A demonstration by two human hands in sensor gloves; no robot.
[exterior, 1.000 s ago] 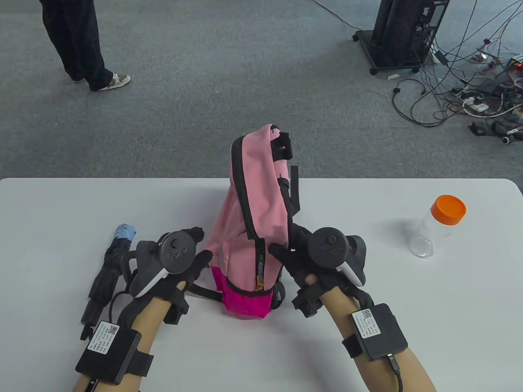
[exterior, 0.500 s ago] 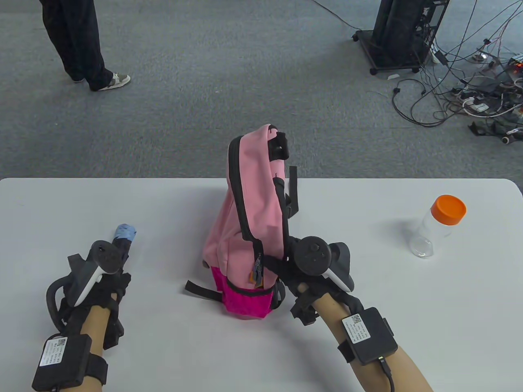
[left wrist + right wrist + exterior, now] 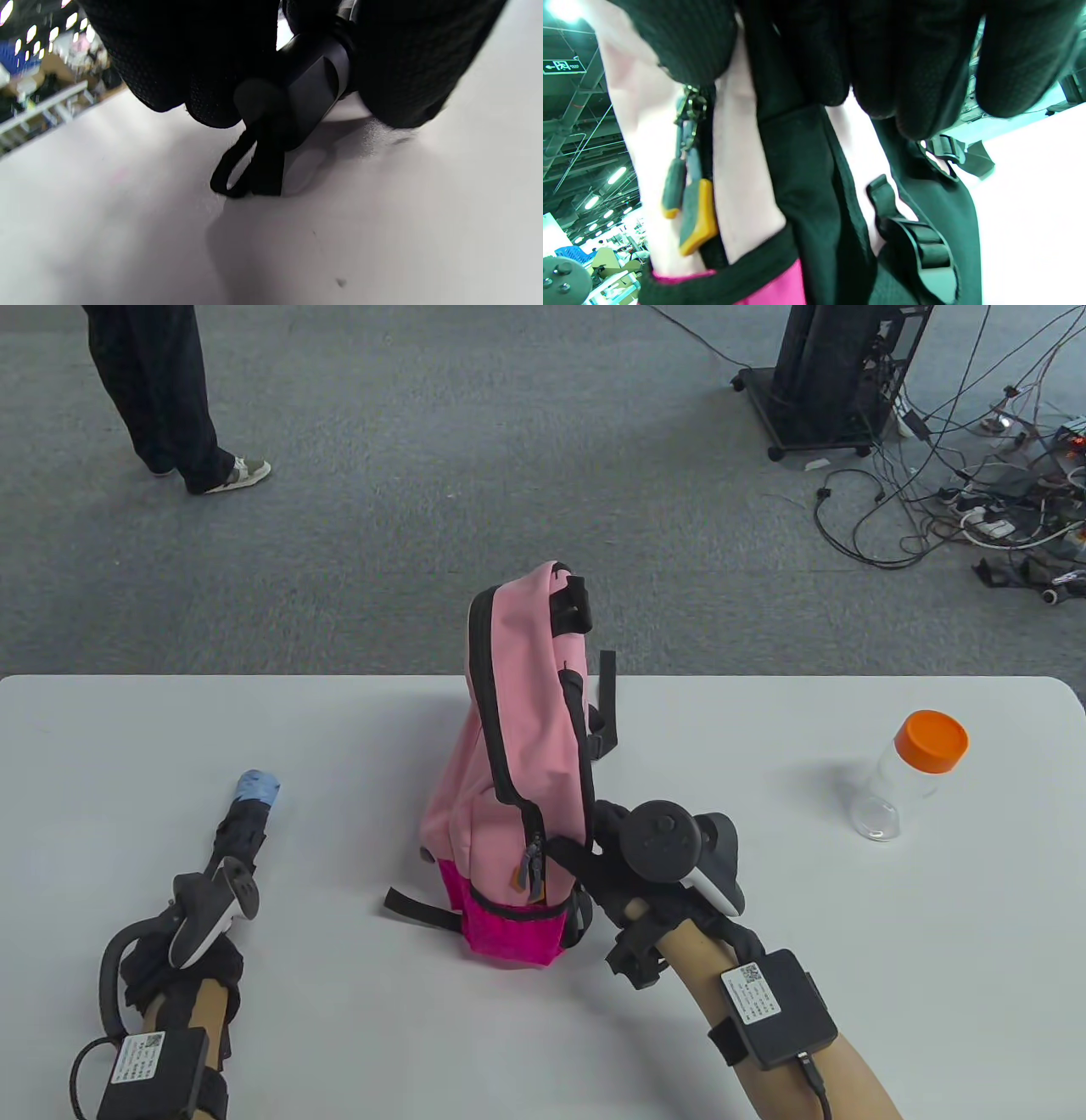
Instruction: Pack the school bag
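Observation:
A pink backpack point(image 3: 526, 712) with black trim and a magenta base stands upright at the table's middle. My right hand point(image 3: 585, 853) grips its near right edge beside the zip; in the right wrist view my fingers point(image 3: 891, 63) press on the black trim next to the orange zip pulls point(image 3: 689, 199). A folded black umbrella point(image 3: 242, 823) with a blue tip lies at the left. My left hand point(image 3: 195, 933) grips its near handle end. In the left wrist view my fingers point(image 3: 203, 63) wrap the black handle point(image 3: 305, 84), whose strap loop point(image 3: 237, 169) touches the table.
A clear bottle with an orange cap point(image 3: 912, 780) stands at the table's right. A loose black strap point(image 3: 416, 908) trails from the bag's base toward the left. Beyond the far table edge are carpet, a person's legs point(image 3: 161, 398) and cables point(image 3: 976, 500).
My left hand has left the backpack's left side and moved left and toward me onto the umbrella's handle. My right hand stays on the bag, which leans slightly further left.

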